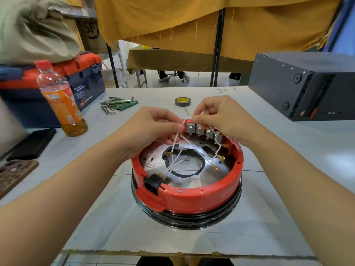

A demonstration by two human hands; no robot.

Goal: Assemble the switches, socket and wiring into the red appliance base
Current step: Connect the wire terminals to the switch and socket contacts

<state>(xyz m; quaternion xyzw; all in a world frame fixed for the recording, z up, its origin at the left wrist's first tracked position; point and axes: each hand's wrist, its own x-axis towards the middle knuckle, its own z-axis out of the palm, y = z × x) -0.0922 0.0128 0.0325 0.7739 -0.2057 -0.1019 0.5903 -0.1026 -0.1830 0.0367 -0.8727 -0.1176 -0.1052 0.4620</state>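
— Two hands over the base (187, 196), which sits mid-table (269, 217), open side up. How will those wires (189, 144) handle?

— Thin, white, limp, I'd judge. They bend anywhere and weigh next to nothing. The brass terminals at the tips look small and easy to bend, so I'd pinch the insulation just behind a terminal, not the metal.

— Where do they run?

— From the black socket (153, 184) set in the near-left rim, fanning up across the metal plate toward the switches (204, 131), which stand in a row against the far rim.

— And the left hand (151, 129)?

— Fingers curled, pinching a wire or two above the far-left rim, wrist raised, forearm coming in from low left.

— The right hand (221, 118)?

— Thumb and forefinger pinch a wire just above the switches, a ring terminal sticking up beside them. Remaining fingers curl over the switch row; forearm comes from low right.

— The base itself?

— Rigid, probably heavy enough to stay put unheld.
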